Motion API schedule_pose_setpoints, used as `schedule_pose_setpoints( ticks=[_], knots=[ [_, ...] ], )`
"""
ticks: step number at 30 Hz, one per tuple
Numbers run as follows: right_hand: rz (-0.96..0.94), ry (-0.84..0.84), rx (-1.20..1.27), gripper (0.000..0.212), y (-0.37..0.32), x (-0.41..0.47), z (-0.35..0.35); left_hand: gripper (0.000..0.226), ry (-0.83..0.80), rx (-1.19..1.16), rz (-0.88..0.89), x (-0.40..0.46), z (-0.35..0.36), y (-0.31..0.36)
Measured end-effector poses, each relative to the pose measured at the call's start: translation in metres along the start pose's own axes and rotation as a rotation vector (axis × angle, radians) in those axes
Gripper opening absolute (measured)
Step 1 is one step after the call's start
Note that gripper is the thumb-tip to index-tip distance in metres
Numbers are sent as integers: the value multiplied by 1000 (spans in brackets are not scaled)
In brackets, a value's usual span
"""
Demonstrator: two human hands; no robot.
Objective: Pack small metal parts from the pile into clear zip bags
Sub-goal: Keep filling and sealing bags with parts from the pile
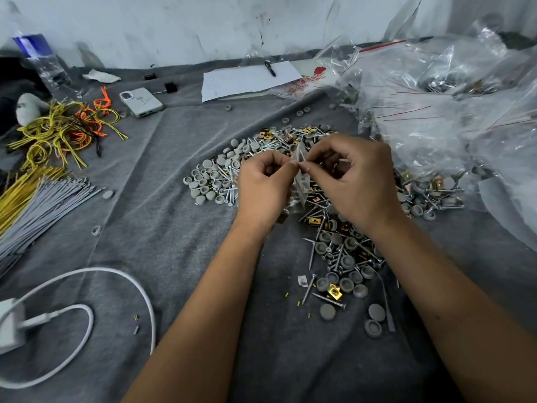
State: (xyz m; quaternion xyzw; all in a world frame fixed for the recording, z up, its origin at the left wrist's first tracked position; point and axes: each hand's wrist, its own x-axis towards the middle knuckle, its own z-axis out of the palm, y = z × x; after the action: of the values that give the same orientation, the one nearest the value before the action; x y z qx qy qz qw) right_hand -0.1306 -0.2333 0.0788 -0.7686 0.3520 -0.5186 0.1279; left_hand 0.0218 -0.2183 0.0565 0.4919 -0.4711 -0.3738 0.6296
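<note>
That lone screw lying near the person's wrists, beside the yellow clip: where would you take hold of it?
Probably pinch the screw mid-shank, coming straight down from above. It lies flat on the grey cloth, its head toward the pile, and the cloth on either side of the shank is bare, leaving room for fingertips. The yellow clip sits just to its right.

- A pale whitewashed wall (pixel 174 27) runs along the back, scuffed with dark marks and streaks.
- The work surface is covered by a grey felt-like cloth (pixel 180 234) — wrinkled, with a long fold running from the back toward the near left.
- The cloth meets the wall in a curved line.
- Light is cool and even — soft shadows only.
</note>
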Motion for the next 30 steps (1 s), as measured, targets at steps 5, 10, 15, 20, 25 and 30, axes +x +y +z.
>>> schedule_pose_setpoints(
  ticks=[5,10,15,20,25,30],
  knots=[
    [67,-105,-46,10,7,-1,3,21,11,-28,-18,0,-1,1],
    [97,-92,-49,11,10,0,1,19,25,-29,-23,-1,-1,3],
    [161,62,-39,9,12,3,-1,16,42,-11,-26,-3,-3,5],
    [137,-299,-373,16,20,-2,3,14,167,-82,-52,-1,-4,10],
    [143,-463,-499,21,19,-2,4,36,218,-134,-76,2,-8,11],
    [192,-520,-442,13,20,-2,1,39,207,-127,-72,1,-8,12]
  ],
)
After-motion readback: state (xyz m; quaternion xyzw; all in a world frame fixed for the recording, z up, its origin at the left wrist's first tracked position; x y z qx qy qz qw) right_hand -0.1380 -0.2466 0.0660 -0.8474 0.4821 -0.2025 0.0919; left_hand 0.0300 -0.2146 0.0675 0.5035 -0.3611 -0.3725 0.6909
